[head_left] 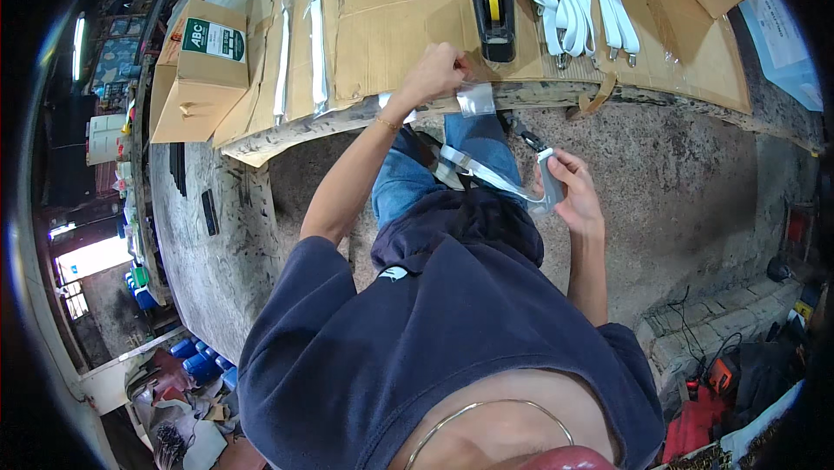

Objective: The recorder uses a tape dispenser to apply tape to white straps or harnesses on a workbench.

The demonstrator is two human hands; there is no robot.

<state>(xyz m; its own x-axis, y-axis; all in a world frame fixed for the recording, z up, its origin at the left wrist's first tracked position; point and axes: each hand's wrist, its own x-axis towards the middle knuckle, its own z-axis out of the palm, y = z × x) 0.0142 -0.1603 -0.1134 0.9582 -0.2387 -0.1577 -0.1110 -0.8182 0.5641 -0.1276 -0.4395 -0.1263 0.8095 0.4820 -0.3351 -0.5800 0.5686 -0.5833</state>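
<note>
My left hand (434,73) is over the front edge of the cardboard-covered table, its fingers curled in. What they pinch, if anything, is hidden. Beside it, a clear plastic piece (475,99) hangs at the table edge, and another whitish piece shows behind my wrist. My right hand (575,190), lower and to the right, grips white elastic suspenders (486,176) folded at a greyish, see-through flat piece. The strap runs left across my lap. Beyond my left hand stands a black tape dispenser (493,31) with a yellow core.
White suspenders with metal clips (569,14) lie in a bunch right of the dispenser. Another white pair (318,44) is spread out at the left. A cardboard box (207,79) stands at the far left, a light-blue plastic bin (789,53) at the far right.
</note>
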